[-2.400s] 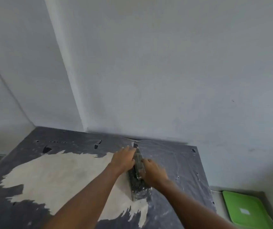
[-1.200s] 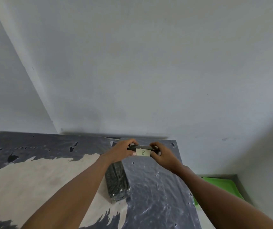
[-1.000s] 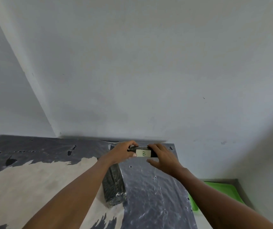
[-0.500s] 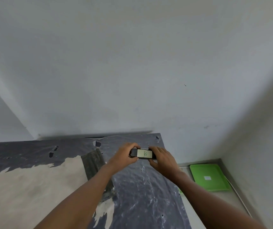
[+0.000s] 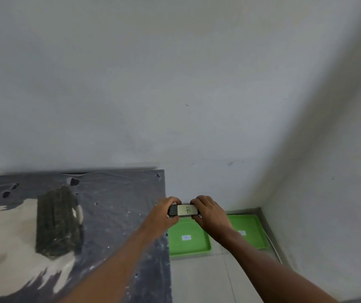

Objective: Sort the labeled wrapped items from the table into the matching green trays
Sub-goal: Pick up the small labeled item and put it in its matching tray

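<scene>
A small dark wrapped item (image 5: 184, 210) with a pale label marked "B" is held in the air between both hands. My left hand (image 5: 164, 215) grips its left end and my right hand (image 5: 208, 212) grips its right end. It hangs just past the table's right edge, above two green trays on the floor. The nearer left green tray (image 5: 188, 243) and the right green tray (image 5: 249, 230) each carry a small white label, too small to read. A stack of dark wrapped items (image 5: 57, 221) lies on the table to the left.
The table (image 5: 120, 204) has a worn dark cover with pale bare patches and ends at the right beside the trays. White walls meet in a corner behind the trays. A thin white cable (image 5: 273, 248) runs along the right wall.
Both hands carried the "B" item from over the table rightward past its edge. The view swung right, bringing both green trays into sight.
</scene>
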